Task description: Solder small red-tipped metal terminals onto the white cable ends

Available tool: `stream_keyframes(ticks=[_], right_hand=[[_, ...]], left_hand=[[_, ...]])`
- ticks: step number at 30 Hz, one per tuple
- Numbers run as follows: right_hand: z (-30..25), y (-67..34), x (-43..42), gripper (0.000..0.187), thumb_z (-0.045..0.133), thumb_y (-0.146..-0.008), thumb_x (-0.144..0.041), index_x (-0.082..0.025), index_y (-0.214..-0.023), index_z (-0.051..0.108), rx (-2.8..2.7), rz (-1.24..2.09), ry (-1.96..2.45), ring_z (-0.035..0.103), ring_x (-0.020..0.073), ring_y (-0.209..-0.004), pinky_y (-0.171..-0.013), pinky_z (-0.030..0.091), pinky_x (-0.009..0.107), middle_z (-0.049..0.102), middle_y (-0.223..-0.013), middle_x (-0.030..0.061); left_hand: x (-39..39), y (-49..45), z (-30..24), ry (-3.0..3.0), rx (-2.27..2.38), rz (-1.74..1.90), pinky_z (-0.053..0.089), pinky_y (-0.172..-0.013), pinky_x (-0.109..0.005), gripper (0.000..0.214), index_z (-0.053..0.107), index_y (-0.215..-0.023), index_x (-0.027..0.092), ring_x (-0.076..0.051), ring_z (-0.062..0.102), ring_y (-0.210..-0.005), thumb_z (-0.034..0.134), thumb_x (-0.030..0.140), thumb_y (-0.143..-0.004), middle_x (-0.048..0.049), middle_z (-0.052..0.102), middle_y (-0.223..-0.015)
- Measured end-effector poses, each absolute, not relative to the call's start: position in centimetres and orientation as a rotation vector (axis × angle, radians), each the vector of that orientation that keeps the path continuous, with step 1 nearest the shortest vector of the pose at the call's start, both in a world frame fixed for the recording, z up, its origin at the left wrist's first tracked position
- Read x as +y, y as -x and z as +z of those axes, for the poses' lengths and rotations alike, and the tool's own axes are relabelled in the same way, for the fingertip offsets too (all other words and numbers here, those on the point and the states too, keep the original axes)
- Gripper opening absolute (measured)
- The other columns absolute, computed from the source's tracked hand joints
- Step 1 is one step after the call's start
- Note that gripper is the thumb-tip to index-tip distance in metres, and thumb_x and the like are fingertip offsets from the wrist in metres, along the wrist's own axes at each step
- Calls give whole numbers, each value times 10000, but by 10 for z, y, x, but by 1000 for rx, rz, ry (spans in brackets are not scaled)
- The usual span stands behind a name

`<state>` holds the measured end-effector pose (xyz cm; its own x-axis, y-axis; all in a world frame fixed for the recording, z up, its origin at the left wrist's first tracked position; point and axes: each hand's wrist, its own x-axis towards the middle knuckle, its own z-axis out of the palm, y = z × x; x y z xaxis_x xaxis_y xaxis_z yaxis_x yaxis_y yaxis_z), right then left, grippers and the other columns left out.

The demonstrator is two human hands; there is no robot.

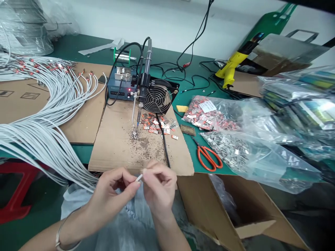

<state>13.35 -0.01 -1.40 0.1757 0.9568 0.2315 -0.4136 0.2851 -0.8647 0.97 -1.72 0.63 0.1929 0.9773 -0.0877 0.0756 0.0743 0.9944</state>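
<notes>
And the left hand (pixel 115 188) has the white cable end (pixel 139 177) pinched, its long axis slanting up rightward into the closed pinch of the right hand (pixel 160 186)

- Far: a plain, whitish wall (pixel 157 28), brightly lit.
- Against it: a green-topped bench (pixel 70 47) running left to right.
- Near left: a red stool (pixel 22 186), partly visible, above dark green floor (pixel 15 237).
</notes>
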Motion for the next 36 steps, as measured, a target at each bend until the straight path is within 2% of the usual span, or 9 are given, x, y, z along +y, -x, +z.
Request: stream_keyframes(ticks=[3,6,8,10,17,24,30,34,36], right_hand=[[-12,-147,6,204,630,-778,-212,-208,-581,582,-766,1206,699,347,85,-447,-437,299,211,407,-518,-59],[-8,-156,6,46,677,-721,-185,-207,-687,655,-1104,1258,876,443,111,-531,-499,355,232,533,-579,-26],[-4,-159,3,67,704,-671,-170,-190,-728,676,-1322,1291,988,448,117,-543,-506,356,240,567,-600,-13],[1,-159,2,32,692,-678,-184,-176,-678,660,-1417,1269,1070,431,115,-528,-498,342,244,539,-567,-18],[5,-165,6,161,643,-738,-182,-163,-586,593,-1575,1268,1025,395,103,-483,-452,300,238,465,-517,-34],[-17,-134,-6,181,602,-721,-52,-176,-590,584,-1344,766,949,420,100,-476,-451,312,234,461,-527,-35],[-10,-165,6,182,581,-772,-155,-210,-609,523,-1053,873,963,424,110,-491,-461,330,237,461,-562,-38],[2,-248,24,74,620,-750,-269,-198,-731,613,-1375,331,1606,534,173,-598,-581,408,305,596,-678,31],[7,-286,30,132,583,-749,-283,-186,-830,622,-1622,33,2027,560,223,-660,-596,397,338,625,-773,85]], left_hand=[[-17,-5,8,-1230,1151,885,324,-386,-177,219,490,-604,162,-63,390,-405,561,263,-785,59,435,-507],[-17,-2,6,-1224,1163,876,316,-366,-181,219,491,-615,164,-61,380,-378,554,279,-790,66,424,-495],[-17,0,3,-1305,1186,891,320,-380,-183,210,503,-617,161,-64,391,-394,548,257,-798,62,431,-504],[-17,2,0,-1449,1209,909,327,-411,-182,209,518,-614,157,-69,410,-431,542,225,-810,53,448,-515],[-16,3,-4,-1776,1203,946,334,-480,-179,180,562,-634,148,-73,445,-491,551,162,-813,40,491,-540],[-12,-9,6,-1158,1173,887,292,-357,-173,221,465,-585,178,-63,371,-373,563,262,-764,79,398,-458],[-14,-2,2,-1073,1135,828,292,-339,-149,234,506,-613,160,-48,367,-349,612,294,-773,71,437,-447],[-9,8,-4,-967,1069,773,291,-335,-143,245,563,-672,145,-46,371,-352,646,356,-765,63,464,-459],[-5,11,-6,-942,1025,792,304,-360,-150,273,613,-721,131,-34,372,-367,656,399,-757,31,539,-530]])
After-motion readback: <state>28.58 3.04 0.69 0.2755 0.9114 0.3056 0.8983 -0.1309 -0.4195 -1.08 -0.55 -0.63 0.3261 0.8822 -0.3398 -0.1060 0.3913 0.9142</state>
